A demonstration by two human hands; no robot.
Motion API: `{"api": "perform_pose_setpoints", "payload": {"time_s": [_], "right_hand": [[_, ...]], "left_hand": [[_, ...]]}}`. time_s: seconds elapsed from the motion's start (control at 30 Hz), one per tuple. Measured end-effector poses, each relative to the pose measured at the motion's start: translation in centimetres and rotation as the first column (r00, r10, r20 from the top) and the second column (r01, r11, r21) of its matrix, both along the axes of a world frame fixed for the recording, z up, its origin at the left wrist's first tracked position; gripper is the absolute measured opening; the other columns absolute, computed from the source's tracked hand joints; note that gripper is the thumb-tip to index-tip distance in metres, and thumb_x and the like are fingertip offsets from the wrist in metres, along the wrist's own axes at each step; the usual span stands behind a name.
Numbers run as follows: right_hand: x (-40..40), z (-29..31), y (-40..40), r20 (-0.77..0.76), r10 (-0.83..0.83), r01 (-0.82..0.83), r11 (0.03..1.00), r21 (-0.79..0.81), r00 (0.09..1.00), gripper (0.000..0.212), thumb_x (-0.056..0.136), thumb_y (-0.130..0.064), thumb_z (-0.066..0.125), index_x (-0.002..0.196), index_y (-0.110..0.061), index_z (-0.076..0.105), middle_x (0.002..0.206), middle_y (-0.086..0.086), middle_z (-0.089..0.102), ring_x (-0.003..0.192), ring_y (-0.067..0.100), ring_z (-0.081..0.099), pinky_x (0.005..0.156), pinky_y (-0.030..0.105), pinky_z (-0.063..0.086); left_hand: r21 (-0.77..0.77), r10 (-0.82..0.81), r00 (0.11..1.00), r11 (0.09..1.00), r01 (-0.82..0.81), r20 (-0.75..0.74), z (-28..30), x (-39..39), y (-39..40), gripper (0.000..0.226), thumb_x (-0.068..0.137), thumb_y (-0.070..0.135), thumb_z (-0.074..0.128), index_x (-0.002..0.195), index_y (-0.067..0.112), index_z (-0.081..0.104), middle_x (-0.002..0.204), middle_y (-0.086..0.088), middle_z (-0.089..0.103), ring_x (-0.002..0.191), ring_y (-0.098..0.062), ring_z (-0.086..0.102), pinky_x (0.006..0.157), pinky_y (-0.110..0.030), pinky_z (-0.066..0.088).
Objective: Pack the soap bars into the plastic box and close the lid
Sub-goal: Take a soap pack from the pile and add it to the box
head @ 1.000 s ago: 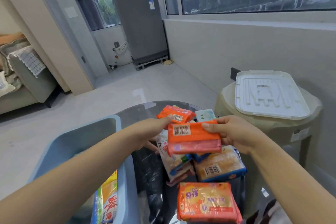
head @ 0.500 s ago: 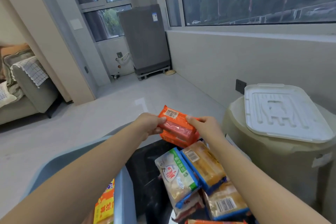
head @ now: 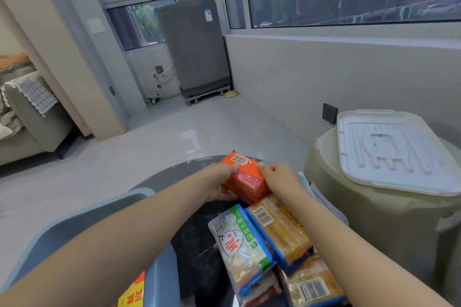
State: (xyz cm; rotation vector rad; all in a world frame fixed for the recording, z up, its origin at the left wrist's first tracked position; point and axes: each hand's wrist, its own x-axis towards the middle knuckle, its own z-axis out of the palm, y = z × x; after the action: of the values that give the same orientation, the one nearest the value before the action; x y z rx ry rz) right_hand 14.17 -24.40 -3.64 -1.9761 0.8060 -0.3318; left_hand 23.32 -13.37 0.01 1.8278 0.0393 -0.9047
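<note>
Both hands grip a small stack of orange soap packs above the far side of the dark round table. My left hand holds the stack's left end and my right hand its right end. Nearer me on the table lie a green-and-white soap pack and yellow soap packs with blue edges. The blue-grey plastic box stands at lower left, with an orange-yellow pack inside. The white lid rests on a beige bin at right.
The beige bin stands close to the table's right side, against the wall. A grey washing machine is in the far corner and a sofa at far left. Tiled floor lies beyond the table.
The two hands brought the orange packs together into one stack and moved it toward the table's far side. The view tilted up, so the nearest packs slid out of frame.
</note>
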Motion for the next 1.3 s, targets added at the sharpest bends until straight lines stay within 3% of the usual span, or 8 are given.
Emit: {"api": "perform_pose_setpoints", "payload": {"time_s": [0.1,0.2,0.3,0.57,0.77,0.9,1.07,1.3], "right_hand": [[-0.6,1.0,0.0,0.098,-0.041,0.037,0.999,0.038,0.994,0.041,0.093,-0.042,0.043,0.072,-0.015,0.064,0.067,0.003,0.065,0.065,0.019,0.061,0.061,0.030,0.046],[-1.5,3.2,0.3,0.247,-0.037,0.012,0.995,0.103,0.968,0.033,0.090,-0.046,0.045,0.078,-0.021,0.062,0.079,0.001,0.068,0.076,0.019,0.063,0.074,0.035,0.050],[-3.2,5.6,1.8,0.314,-0.003,-0.064,0.977,0.203,0.949,0.021,0.087,-0.048,0.049,0.082,-0.028,0.055,0.086,-0.002,0.065,0.080,0.017,0.062,0.076,0.035,0.051],[-7.9,9.5,10.0,0.299,0.234,-0.322,0.901,0.291,0.925,0.027,0.084,-0.045,0.053,0.102,-0.024,0.053,0.088,-0.003,0.060,0.073,0.009,0.057,0.052,0.020,0.043],[-8.5,11.5,16.4,0.240,0.483,-0.537,0.792,0.290,0.842,0.042,0.085,-0.048,0.050,0.119,-0.024,0.053,0.090,-0.003,0.065,0.069,0.011,0.063,0.045,0.016,0.047],[-7.9,11.6,19.8,0.223,0.562,-0.603,0.716,0.352,0.797,0.047,0.082,-0.054,0.055,0.119,-0.025,0.051,0.101,0.000,0.070,0.086,0.016,0.069,0.063,0.029,0.057],[-7.5,11.1,22.9,0.157,0.644,-0.633,0.624,0.459,0.749,0.044,0.077,-0.055,0.061,0.107,-0.023,0.056,0.092,0.003,0.076,0.081,0.019,0.073,0.061,0.030,0.059],[-7.3,10.9,25.1,-0.025,0.713,-0.566,0.577,0.589,0.700,0.046,0.083,-0.047,0.059,0.112,-0.012,0.057,0.122,0.022,0.062,0.102,0.033,0.065,0.073,0.040,0.058]], "left_hand": [[-0.055,-0.002,0.991,0.998,0.009,0.131,0.8,-0.2,0.0,0.050,0.087,0.031,0.061,0.129,0.015,0.039,0.120,-0.018,0.058,0.090,-0.029,0.062,0.060,-0.036,0.056],[-0.217,0.020,0.975,0.976,0.029,0.222,2.5,-0.9,0.6,0.054,0.085,0.032,0.063,0.130,0.019,0.036,0.121,-0.017,0.059,0.098,-0.032,0.064,0.076,-0.047,0.057],[-0.357,0.058,0.962,0.933,0.043,0.266,5.0,-2.7,2.5,0.054,0.084,0.032,0.064,0.127,0.021,0.035,0.111,-0.014,0.063,0.087,-0.027,0.068,0.068,-0.041,0.059],[-0.374,0.107,0.940,0.927,0.024,0.325,8.5,-8.4,12.7,0.050,0.085,0.036,0.062,0.127,0.019,0.041,0.107,-0.013,0.065,0.086,-0.025,0.070,0.068,-0.036,0.059],[-0.405,0.165,0.938,0.914,-0.030,0.303,9.9,-11.2,20.8,0.039,0.088,0.035,0.057,0.120,0.015,0.051,0.093,-0.012,0.069,0.058,-0.016,0.071,0.049,-0.025,0.054],[-0.372,0.172,0.923,0.928,-0.035,0.343,9.5,-12.1,25.0,0.041,0.087,0.037,0.058,0.122,0.015,0.050,0.101,-0.015,0.070,0.069,-0.020,0.072,0.055,-0.030,0.058],[-0.298,0.181,0.906,0.952,-0.064,0.384,8.4,-12.8,29.1,0.044,0.086,0.046,0.057,0.116,0.015,0.054,0.098,-0.012,0.073,0.075,-0.022,0.074,0.054,-0.026,0.056],[0.046,0.092,0.806,0.988,-0.146,0.585,7.0,-13.3,31.7,0.051,0.085,0.061,0.045,0.075,0.017,0.069,0.065,0.004,0.070,0.064,-0.011,0.063,0.065,-0.024,0.048]]}}
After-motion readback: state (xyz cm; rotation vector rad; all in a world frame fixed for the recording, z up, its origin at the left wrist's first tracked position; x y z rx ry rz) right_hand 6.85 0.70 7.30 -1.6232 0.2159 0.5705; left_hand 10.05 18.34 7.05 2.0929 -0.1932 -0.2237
